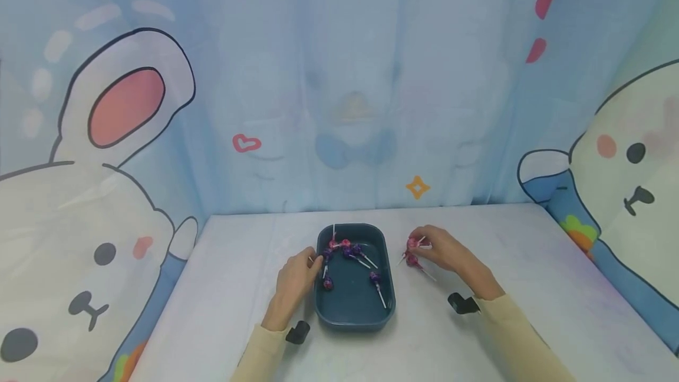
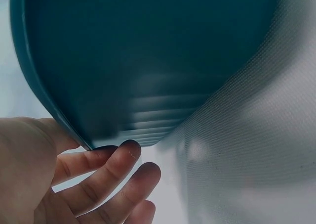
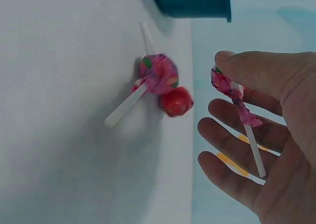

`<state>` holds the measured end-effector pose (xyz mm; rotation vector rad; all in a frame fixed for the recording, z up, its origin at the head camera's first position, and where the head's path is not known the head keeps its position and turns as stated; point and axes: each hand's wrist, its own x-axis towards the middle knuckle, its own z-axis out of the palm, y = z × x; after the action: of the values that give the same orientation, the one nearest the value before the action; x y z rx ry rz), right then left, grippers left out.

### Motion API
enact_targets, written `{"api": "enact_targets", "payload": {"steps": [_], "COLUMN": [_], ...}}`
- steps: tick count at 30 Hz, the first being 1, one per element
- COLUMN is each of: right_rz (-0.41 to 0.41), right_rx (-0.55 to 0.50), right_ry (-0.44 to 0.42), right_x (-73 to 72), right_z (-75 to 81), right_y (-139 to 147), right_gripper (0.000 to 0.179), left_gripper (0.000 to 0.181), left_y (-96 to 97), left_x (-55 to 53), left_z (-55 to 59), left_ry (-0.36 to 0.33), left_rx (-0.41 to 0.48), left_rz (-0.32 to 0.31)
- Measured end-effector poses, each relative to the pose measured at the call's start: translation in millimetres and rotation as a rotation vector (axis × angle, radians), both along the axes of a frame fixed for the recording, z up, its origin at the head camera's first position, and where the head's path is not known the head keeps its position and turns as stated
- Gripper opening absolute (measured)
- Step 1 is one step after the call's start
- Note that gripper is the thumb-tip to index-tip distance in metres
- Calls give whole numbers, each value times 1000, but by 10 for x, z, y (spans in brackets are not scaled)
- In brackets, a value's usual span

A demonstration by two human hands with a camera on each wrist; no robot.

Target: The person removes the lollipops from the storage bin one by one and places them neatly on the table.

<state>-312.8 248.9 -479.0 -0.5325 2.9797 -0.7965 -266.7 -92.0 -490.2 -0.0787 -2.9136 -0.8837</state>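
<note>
My left hand (image 1: pixel 294 279) grips the left rim of a dark teal plastic box (image 1: pixel 352 308), thumb at the rim and fingers against the outside wall. Inside the box lie several lollipops, purple ones (image 1: pixel 375 277) and red-pink ones (image 1: pixel 333 244), mostly toward its far and left sides. To the right of the box, my right hand (image 1: pixel 445 249) pinches a pink-wrapped lollipop (image 3: pixel 239 103) between thumb and index finger, its white stick pointing toward the palm. Just below that hand, a pink lollipop (image 3: pixel 160 73) and a red lollipop (image 3: pixel 177 101) lie close together on the table.
A white cloth covers the table (image 1: pixel 530 264). Behind it hangs a light blue curtain (image 1: pixel 350 75) with cartoon animals printed on it. Small black cameras (image 1: pixel 298 332) are strapped at both wrists.
</note>
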Motion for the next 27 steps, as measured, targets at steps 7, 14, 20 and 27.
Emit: {"api": "enact_targets", "payload": {"steps": [7, 14, 20, 27], "right_rz": [-48, -57, -15, -16], "right_rx": [44, 50, 80, 94], "right_ry": [-28, -48, 32, 30], "right_x": [-27, 7, 52, 40], "right_z": [-134, -192, -273, -311], "right_y": [136, 207, 248, 272], "right_gripper": [35, 32, 23, 25], "left_gripper": [20, 20, 20, 20], "left_y": [-14, -15, -4, -12], "left_x": [-17, 8, 36, 24], "left_z": [11, 23, 17, 23], "left_ry": [9, 32, 33, 28], "left_rx": [-3, 1, -6, 2], "left_rz": [0, -9, -7, -13]}}
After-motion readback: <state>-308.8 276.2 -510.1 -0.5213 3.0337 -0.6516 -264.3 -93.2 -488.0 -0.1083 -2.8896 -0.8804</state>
